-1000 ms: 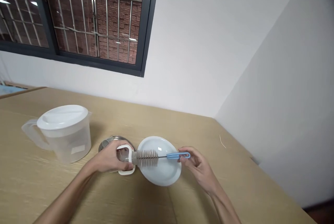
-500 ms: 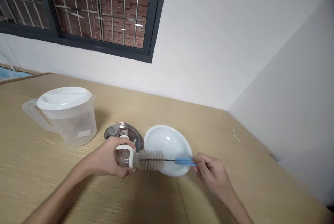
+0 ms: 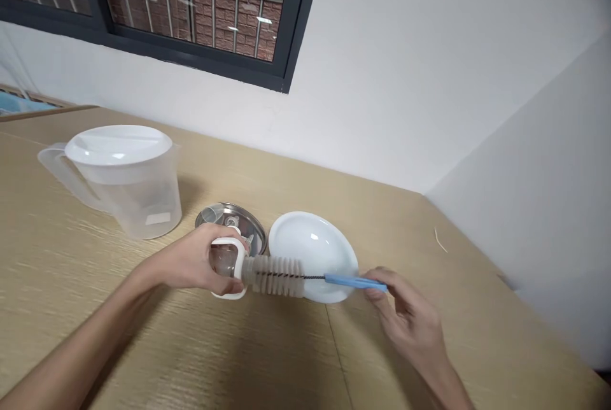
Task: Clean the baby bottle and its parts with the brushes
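My left hand (image 3: 198, 263) is wrapped round a clear bottle (image 3: 223, 260) with a white handle frame, its mouth facing right. A bottle brush (image 3: 279, 275) with pale bristles lies level at that mouth, its tip out of sight in the neck and most bristles outside. My right hand (image 3: 405, 308) pinches the brush's blue handle (image 3: 351, 281) near its end. Behind the bottle, partly hidden by my left hand, is a round metal tray (image 3: 258, 232) with a clear cup (image 3: 212, 212) and small parts. A white bowl (image 3: 310, 241) stands behind the brush.
A lidded translucent pitcher (image 3: 143, 197) stands at the left on the wooden table (image 3: 214, 359). A thin pale strip (image 3: 440, 240) lies at the right. Beyond the table are a white wall (image 3: 372, 79) and a barred window (image 3: 229, 2).
The view has tilted down a little. My right hand has moved slightly right and its hold is nearer the handle's end, more of which now shows.
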{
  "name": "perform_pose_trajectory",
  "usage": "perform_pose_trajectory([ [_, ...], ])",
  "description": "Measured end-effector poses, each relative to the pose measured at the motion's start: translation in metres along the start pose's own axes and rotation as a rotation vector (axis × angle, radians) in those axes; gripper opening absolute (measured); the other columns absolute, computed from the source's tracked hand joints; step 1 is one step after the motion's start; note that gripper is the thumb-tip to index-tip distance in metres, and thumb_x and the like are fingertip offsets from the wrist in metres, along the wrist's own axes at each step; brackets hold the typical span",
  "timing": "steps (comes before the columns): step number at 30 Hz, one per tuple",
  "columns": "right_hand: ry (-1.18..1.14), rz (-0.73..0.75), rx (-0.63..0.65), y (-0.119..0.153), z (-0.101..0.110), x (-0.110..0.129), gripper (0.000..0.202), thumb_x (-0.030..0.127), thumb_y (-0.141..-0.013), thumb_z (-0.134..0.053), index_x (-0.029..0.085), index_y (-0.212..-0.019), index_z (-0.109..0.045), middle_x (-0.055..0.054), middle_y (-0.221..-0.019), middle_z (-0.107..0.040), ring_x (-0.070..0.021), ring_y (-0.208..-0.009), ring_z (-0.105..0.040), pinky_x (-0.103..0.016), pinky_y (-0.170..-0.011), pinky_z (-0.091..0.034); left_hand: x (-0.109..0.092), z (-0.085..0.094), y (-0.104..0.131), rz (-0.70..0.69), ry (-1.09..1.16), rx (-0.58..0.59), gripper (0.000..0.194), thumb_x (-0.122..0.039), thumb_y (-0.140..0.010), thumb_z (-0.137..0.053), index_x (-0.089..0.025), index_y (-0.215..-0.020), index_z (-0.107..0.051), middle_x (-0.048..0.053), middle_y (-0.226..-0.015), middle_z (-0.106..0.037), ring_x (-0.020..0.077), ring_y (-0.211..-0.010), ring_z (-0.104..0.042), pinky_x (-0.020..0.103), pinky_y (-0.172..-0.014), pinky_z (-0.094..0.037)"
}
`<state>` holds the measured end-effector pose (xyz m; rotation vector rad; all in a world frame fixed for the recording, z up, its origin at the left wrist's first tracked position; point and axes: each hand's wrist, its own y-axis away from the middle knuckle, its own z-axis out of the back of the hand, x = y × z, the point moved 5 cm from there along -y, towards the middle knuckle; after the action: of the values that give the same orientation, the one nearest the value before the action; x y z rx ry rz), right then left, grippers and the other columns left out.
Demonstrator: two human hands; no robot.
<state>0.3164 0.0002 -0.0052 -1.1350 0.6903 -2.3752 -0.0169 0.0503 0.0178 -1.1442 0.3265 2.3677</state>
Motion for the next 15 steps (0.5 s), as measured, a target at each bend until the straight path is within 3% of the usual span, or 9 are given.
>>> perform_pose_trajectory([
  [4,-0.146,-0.234,0.042,0.001,0.0,-0.004,0.047,0.043,-0.098,-0.049,0.02,-0.057,-0.049,0.001,-0.05,-0.044,-0.0102,-0.044,-0.038,-0.026,-0.043,-0.03,-0.001,-0.008,0.0,0.003,-0.011,-0.007,0.042,-0.029,-0.058,-0.081,-0.021,-0.098,-0.07,-0.003,-0.08,-0.068,0.0148,-0.063,-0.058,0.022,-0.054,-0.042],
  [7,-0.26,-0.372,0.081,0.0,-0.001,-0.006,0.054,0.048,-0.098,-0.048,0.02,-0.052,-0.045,0.0,-0.047,-0.045,-0.0097,-0.042,-0.037,-0.026,-0.041,-0.029,-0.006,-0.013,0.0,0.01,-0.022,0.013,0.04,-0.028,-0.06,-0.079,-0.02,-0.099,-0.07,-0.003,-0.082,-0.067,0.0139,-0.065,-0.056,0.022,-0.055,-0.042],
  [9,-0.27,-0.371,0.115,-0.003,0.0,-0.004,0.045,0.048,-0.096,-0.053,0.019,-0.062,-0.058,0.0,-0.051,-0.05,-0.0115,-0.045,-0.045,-0.025,-0.044,-0.035,-0.009,-0.013,0.001,0.008,-0.036,0.026,0.038,-0.026,-0.062,-0.078,-0.019,-0.099,-0.069,-0.003,-0.081,-0.066,0.0137,-0.066,-0.055,0.022,-0.057,-0.041],
  [12,-0.309,-0.308,0.125,-0.007,0.001,0.002,0.029,0.044,-0.09,-0.063,0.02,-0.107,-0.067,-0.003,-0.072,-0.064,-0.0144,-0.056,-0.058,-0.025,-0.051,-0.046,-0.011,-0.01,0.001,0.017,-0.035,0.034,0.036,-0.026,-0.063,-0.076,-0.016,-0.098,-0.069,-0.004,-0.076,-0.062,0.0132,-0.065,-0.053,0.022,-0.056,-0.04],
  [13,-0.327,-0.275,0.112,-0.008,0.001,0.004,0.031,0.042,-0.089,-0.066,0.022,-0.112,-0.066,-0.004,-0.077,-0.066,-0.0151,-0.06,-0.06,-0.026,-0.053,-0.049,-0.011,-0.008,0.0,0.021,-0.024,0.035,0.036,-0.025,-0.064,-0.076,-0.015,-0.098,-0.069,-0.004,-0.075,-0.061,0.013,-0.065,-0.052,0.021,-0.056,-0.039],
  [15,-0.327,-0.211,0.065,-0.009,0.002,0.006,0.026,0.041,-0.086,-0.069,0.022,-0.104,-0.069,-0.005,-0.08,-0.067,-0.0163,-0.064,-0.063,-0.027,-0.057,-0.053,-0.01,-0.007,-0.001,0.019,-0.001,0.036,0.034,-0.026,-0.066,-0.074,-0.015,-0.097,-0.069,-0.004,-0.075,-0.059,0.0128,-0.066,-0.052,0.021,-0.056,-0.039],
])
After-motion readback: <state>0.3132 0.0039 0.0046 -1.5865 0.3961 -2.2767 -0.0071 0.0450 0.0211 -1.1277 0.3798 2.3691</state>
